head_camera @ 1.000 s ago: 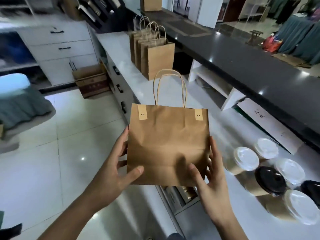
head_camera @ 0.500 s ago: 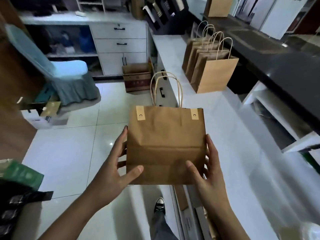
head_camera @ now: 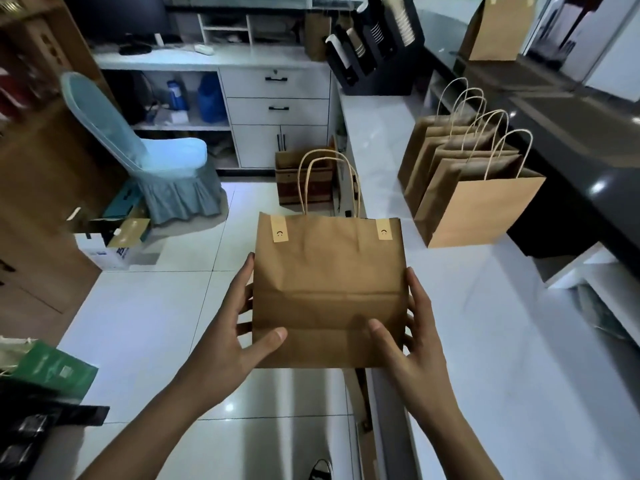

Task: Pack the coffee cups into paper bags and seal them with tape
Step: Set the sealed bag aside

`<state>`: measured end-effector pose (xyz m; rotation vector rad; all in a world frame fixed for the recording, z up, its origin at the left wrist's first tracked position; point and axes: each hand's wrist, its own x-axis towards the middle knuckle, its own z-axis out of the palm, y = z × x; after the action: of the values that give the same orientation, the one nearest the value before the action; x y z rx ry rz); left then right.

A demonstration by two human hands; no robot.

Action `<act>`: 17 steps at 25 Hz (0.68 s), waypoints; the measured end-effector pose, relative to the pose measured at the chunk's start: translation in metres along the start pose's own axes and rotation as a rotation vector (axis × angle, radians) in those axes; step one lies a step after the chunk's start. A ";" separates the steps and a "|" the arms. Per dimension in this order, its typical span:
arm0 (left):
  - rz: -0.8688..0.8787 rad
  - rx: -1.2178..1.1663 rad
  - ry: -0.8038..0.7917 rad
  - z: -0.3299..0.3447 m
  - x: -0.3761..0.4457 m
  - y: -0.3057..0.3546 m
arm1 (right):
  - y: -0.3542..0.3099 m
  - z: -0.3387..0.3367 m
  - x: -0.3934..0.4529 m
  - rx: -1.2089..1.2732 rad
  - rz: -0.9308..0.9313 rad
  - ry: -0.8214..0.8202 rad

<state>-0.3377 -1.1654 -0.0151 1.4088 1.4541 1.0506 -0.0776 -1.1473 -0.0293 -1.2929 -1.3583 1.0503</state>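
White glossy counter [head_camera: 485, 306] along right, row of brown paper bags with twine handles [head_camera: 474, 188] standing on it. View swung left since a second ago: lidded coffee cups gone from sight. Sealed brown paper bag with two tape tabs [head_camera: 329, 289] held upright before chest, over counter edge. Left hand [head_camera: 235, 327], right hand [head_camera: 412, 334] clasp its sides, thumbs on front. Likely heading for row.
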 end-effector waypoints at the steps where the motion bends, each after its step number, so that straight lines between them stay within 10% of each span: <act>1: -0.012 -0.012 0.009 0.000 0.011 0.002 | 0.000 0.001 0.014 0.004 0.014 -0.015; 17: 0.035 -0.047 0.036 -0.049 0.232 -0.004 | -0.005 0.065 0.234 -0.026 0.007 -0.018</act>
<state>-0.3902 -0.9344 -0.0069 1.3934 1.4261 1.1303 -0.1396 -0.9129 -0.0186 -1.3111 -1.3866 1.0543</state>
